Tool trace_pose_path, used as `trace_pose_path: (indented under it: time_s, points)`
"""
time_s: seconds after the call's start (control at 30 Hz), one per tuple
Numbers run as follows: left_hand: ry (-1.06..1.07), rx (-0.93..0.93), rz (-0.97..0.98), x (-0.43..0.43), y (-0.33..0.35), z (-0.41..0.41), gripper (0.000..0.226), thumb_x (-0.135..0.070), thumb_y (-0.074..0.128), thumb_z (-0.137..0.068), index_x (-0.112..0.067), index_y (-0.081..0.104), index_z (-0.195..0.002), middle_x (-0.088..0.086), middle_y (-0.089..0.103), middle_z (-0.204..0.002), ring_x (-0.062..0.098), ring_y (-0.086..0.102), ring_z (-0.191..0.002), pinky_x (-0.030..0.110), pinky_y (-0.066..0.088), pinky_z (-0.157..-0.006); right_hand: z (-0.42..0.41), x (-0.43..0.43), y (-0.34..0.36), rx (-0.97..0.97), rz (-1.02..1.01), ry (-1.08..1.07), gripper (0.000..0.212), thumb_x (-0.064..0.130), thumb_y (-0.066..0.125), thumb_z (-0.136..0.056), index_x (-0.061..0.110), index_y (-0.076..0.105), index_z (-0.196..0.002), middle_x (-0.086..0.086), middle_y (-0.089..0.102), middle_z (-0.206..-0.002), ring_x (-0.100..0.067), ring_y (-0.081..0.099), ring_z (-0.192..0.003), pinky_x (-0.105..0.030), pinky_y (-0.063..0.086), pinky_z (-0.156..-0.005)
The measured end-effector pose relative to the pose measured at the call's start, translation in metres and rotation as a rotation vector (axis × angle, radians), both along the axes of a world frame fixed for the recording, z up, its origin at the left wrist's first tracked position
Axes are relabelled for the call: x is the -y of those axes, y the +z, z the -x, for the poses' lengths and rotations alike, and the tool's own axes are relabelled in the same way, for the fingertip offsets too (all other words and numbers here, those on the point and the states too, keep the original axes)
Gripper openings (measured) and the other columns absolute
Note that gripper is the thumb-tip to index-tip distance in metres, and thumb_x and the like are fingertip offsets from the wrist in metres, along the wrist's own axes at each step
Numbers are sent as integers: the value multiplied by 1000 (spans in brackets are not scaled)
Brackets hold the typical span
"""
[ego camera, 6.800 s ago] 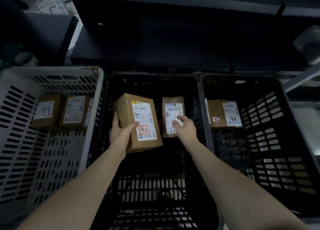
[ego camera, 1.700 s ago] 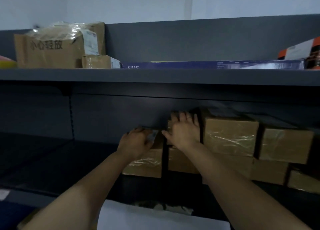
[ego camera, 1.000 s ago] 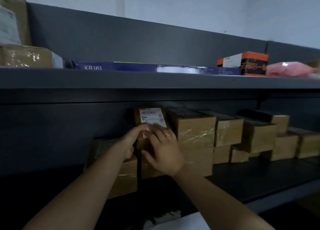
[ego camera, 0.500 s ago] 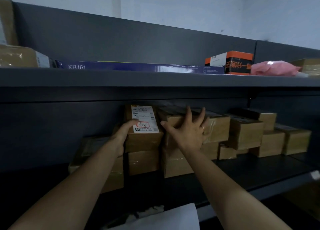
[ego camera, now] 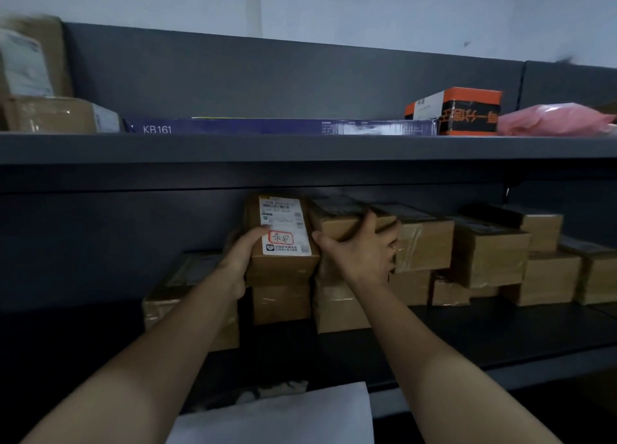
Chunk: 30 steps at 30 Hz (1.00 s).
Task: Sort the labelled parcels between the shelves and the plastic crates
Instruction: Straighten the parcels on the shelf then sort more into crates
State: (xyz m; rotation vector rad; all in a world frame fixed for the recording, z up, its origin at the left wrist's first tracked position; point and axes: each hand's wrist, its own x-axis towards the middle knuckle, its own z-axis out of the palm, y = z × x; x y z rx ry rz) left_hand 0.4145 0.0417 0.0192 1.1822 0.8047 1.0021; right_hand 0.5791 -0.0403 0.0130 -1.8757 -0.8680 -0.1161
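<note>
The labelled parcel [ego camera: 282, 243] sits at the left end of a row of brown boxes on the lower shelf [ego camera: 500, 330], resting on top of another box, with its white label and red-ringed mark facing up and toward the camera. The left hand [ego camera: 237, 260] grips it from the left: the thumb lies across the near edge of the label, and the fingers curl round the far side, out of sight. Just to the right, the right hand [ego camera: 364, 255] is on a taped box [ego camera: 340, 225] touching the parcel; its fingers are spread and bent over the box's near upper edge, the thumb points left toward the parcel, and a ring shows on one finger. More taped boxes [ego camera: 487, 253] are stacked two high further right. On the upper shelf [ego camera: 300, 148] lie cardboard boxes [ego camera: 50, 114] at far left, a long blue carton [ego camera: 267, 126] marked KB161, an orange and black box [ego camera: 467, 113] and a pink bag [ego camera: 551, 119]. A white sheet [ego camera: 273, 417] lies nearest, between the forearms.
</note>
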Motion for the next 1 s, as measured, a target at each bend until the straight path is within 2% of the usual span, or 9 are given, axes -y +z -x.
trace_pose_path:
  time_s: [0.17, 0.43, 0.57, 0.67, 0.73, 0.8, 0.83, 0.93, 1.0]
  points:
    - [73, 99, -1, 19, 0, 13, 56, -43, 73, -71, -21, 59, -121, 7, 74, -93, 24, 70, -82, 31, 53, -60, 11, 17, 0, 39, -145, 46, 103, 70, 71, -58, 31, 24, -140, -14, -7, -153, -45, 9, -139, -62, 25, -108]
    - [-42, -2, 68, 59, 7, 9, 34, -41, 64, -81, -17, 67, -105, 10, 71, -92, 26, 66, -80, 34, 52, -66, 12, 64, -6, 39, -54, 15, 100, 71, 69, -63, 34, 20, -143, -13, -12, -155, -45, 1, -141, -65, 21, -109]
    - [-88, -7, 123, 68, 3, 7, 25, -39, 61, -84, -18, 66, -97, 10, 69, -88, 27, 64, -78, 36, 50, -64, 5, 87, -11, -2, -120, 70, 89, 72, 54, -78, 36, 12, -148, -9, 5, -156, -41, 14, -141, -60, 22, -109]
    - [-93, -37, 138, 67, -4, 8, 27, -40, 63, -83, -18, 66, -99, 10, 68, -89, 28, 63, -80, 37, 50, -66, -4, 92, -4, -302, -259, 91, 92, 77, 47, -77, 29, 19, -149, -10, 25, -151, -40, 28, -136, -56, 30, -107]
    - [-99, -54, 161, 68, -7, 6, 26, -42, 63, -82, -19, 65, -93, 10, 67, -87, 28, 62, -79, 37, 48, -64, -13, 88, 0, -624, -320, 123, 119, 96, 45, -51, 24, 33, -145, -9, 37, -146, -36, 40, -128, -53, 34, -104]
    - [-101, -70, 182, 69, -7, 5, 27, -44, 63, -81, -19, 64, -91, 10, 66, -86, 28, 61, -79, 36, 47, -62, -26, 84, 4, -863, -347, 141, 149, 102, 46, -19, 23, 34, -145, -8, 40, -145, -36, 41, -129, -55, 31, -107]
    - [-97, -76, 189, 68, -6, 4, 28, -45, 64, -80, -19, 64, -91, 10, 65, -86, 28, 60, -79, 36, 46, -61, -28, 85, 8, -958, -331, 163, 150, 100, 50, -18, 26, 30, -146, -9, 38, -147, -39, 37, -132, -60, 26, -108]
    - [-65, -98, 216, 67, -4, 3, 31, -47, 65, -78, -19, 60, -89, 10, 62, -86, 28, 56, -77, 36, 42, -62, -29, 91, 18, -1106, -285, 308, 118, 78, 69, -57, 25, 19, -150, -16, 35, -147, -46, 32, -133, -69, 18, -106]
    - [-53, -130, 223, 67, -6, 4, 33, -49, 64, -78, -19, 55, -87, 12, 57, -88, 29, 51, -78, 40, 42, -76, -33, 88, 17, -1195, -268, 352, 112, 63, 77, -62, 24, 19, -149, -18, 36, -146, -49, 34, -131, -73, 19, -103]
